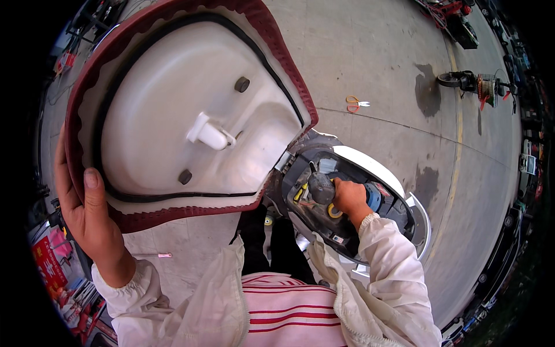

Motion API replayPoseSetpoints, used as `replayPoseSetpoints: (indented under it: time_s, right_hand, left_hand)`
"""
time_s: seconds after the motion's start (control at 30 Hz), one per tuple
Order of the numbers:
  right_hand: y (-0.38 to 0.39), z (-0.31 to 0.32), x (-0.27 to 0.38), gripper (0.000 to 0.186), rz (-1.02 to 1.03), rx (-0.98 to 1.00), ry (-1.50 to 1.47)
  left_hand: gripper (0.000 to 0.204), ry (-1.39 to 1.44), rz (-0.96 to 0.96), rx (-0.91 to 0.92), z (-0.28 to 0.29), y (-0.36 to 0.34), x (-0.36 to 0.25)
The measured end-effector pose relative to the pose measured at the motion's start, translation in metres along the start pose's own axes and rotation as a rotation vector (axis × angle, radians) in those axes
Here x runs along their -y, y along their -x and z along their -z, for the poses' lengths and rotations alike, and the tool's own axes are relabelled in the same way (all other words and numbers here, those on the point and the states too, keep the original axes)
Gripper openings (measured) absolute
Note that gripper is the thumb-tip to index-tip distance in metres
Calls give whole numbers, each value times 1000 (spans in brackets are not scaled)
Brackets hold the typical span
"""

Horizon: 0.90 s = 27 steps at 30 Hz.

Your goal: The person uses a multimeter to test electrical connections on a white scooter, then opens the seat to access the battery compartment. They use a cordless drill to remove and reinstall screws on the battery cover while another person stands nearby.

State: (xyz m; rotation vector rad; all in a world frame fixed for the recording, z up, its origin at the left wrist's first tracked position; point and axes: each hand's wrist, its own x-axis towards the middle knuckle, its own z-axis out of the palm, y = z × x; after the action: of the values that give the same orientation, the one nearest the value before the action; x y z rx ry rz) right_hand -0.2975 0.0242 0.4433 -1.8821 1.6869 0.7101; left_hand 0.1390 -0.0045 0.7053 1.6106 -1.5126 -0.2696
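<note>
My left hand (92,217) grips the rim of a raised scooter seat (173,87), thumb on the pale underside and fingers round the dark red cover. The seat stands tipped up on its metal hinge (283,161), showing a white latch block and black rubber stops. My right hand (350,196) is closed round a blue and dark grey power tool (321,188) inside the open storage compartment (309,222). Part of the tool is hidden by my fingers, and I cannot tell its exact kind. A yellow tape roll (333,211) and a yellow-black hand tool (300,192) lie beside it.
Orange-handled scissors (357,104) lie on the concrete floor beyond the scooter. A small motorbike (477,84) stands at the far right near a yellow line. A pink-handled rod (156,255) lies on the floor at left, with red clutter (49,263) further out.
</note>
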Motion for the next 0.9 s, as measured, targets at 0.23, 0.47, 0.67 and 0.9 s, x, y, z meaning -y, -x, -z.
replayPoseSetpoints:
  time_s: [0.23, 0.47, 0.67, 0.9]
  right_hand:
    - [-26, 29, -7, 32, -154, 58, -163]
    - [-21, 31, 3, 34, -186, 55, -180]
    - [6, 39, 2, 32, -176, 17, -273]
    - [104, 51, -6, 41, -274, -63, -401]
  left_hand:
    - [50, 5, 7, -14, -1, 3, -1]
    - [50, 33, 49, 1, -2, 3, -3]
    - [51, 21, -48, 33, 1, -4, 5]
    - [52, 121, -38, 54, 1, -4, 4]
